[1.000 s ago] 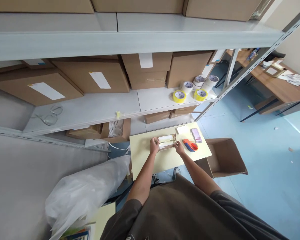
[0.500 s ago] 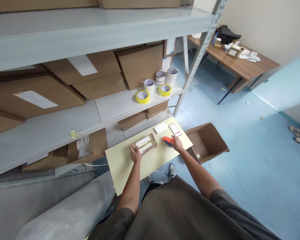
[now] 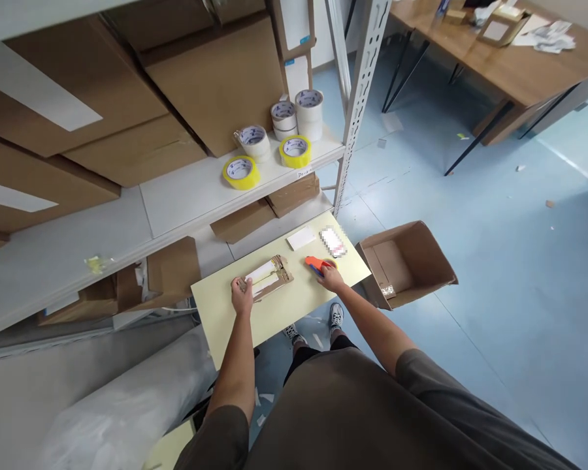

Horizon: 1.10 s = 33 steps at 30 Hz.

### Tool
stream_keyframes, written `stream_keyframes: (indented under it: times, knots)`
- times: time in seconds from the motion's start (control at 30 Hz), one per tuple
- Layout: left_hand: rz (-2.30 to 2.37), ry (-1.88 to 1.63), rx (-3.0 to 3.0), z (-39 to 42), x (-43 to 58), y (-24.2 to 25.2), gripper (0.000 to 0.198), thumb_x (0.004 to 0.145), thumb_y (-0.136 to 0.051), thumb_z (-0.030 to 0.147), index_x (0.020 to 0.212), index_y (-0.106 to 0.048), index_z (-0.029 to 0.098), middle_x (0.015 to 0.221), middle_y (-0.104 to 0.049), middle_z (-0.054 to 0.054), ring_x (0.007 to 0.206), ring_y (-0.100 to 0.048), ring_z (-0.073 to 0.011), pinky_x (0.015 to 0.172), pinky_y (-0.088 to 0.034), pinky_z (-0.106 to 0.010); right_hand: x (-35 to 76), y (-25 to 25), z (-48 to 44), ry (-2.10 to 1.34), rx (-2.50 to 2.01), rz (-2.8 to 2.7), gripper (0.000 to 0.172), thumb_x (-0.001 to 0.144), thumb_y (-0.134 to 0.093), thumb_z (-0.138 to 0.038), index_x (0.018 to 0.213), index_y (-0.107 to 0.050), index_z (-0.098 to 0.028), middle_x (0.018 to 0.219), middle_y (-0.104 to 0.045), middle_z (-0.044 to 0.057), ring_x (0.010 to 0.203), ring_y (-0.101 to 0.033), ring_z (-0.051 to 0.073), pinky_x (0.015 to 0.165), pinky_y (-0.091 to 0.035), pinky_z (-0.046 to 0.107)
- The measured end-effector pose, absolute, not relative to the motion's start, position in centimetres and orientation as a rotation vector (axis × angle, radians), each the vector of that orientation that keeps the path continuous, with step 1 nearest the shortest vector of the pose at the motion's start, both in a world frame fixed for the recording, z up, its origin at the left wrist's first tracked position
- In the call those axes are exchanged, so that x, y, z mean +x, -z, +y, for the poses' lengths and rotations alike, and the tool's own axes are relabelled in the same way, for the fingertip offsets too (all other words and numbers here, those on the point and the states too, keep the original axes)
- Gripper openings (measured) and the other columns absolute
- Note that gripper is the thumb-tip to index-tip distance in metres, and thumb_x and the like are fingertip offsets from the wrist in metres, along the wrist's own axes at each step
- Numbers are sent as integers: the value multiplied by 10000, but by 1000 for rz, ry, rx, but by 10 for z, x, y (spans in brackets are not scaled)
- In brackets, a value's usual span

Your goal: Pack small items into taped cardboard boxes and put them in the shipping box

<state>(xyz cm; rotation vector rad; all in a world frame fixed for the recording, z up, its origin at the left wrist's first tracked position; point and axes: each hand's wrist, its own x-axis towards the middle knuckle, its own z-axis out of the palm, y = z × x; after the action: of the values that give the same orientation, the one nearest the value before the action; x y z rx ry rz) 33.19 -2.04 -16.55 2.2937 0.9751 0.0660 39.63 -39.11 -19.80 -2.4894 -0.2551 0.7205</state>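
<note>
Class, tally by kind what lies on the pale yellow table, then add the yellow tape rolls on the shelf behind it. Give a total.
Cardboard box, held at its end by the left hand: 1
Orange-and-blue hand tool, at the right hand: 1
White card: 1
Blurred flat item: 1
Yellow tape rolls: 2
Total: 6

Both arms outstretched, left hand [image 3: 242, 295] and right hand [image 3: 330, 277] palm-down

Box: the small flat brown cardboard box [image 3: 267, 279], holding white strips, is lying open-topped and aslant at the middle of the pale yellow table [image 3: 284, 313].
Dispenser: the orange-and-blue plastic tape dispenser [image 3: 316, 264] is lying flat towards the table's right end.
</note>
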Motion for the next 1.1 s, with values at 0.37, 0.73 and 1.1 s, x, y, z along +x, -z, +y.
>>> stream_keyframes:
  times: [0.37,0.73,1.1]
  knots:
    - [843,52,2304,3,306,161,519,995,-605,517,1443,-544,263,1310,-726,-103,1192,-692,-297,996,-540,-385,402,190,-386,-799,-2557,-196,432,1044,-455,-350,1434,-505,-172,1276,-717,201,1066,-704,317,852,-483,382]
    - [722,121,2167,-2,298,156,524,1082,-397,481,1553,-501,279,1626,-489,-116,1318,-635,-283,1087,-524,-424,394,82,-252,-704,-2126,-649,495,929,-660,-646,1224,-690,-249,1073,-770,71,970,-710,270,855,-524,329]
    - [505,-50,1906,27,286,122,442,962,-640,482,1273,-755,189,1382,-701,-174,1294,-646,-304,1146,-467,-435,396,81,-231,-991,-2086,-704,547,829,-697,-699,1059,-713,-204,976,-752,52,910,-701,251,792,-554,324]
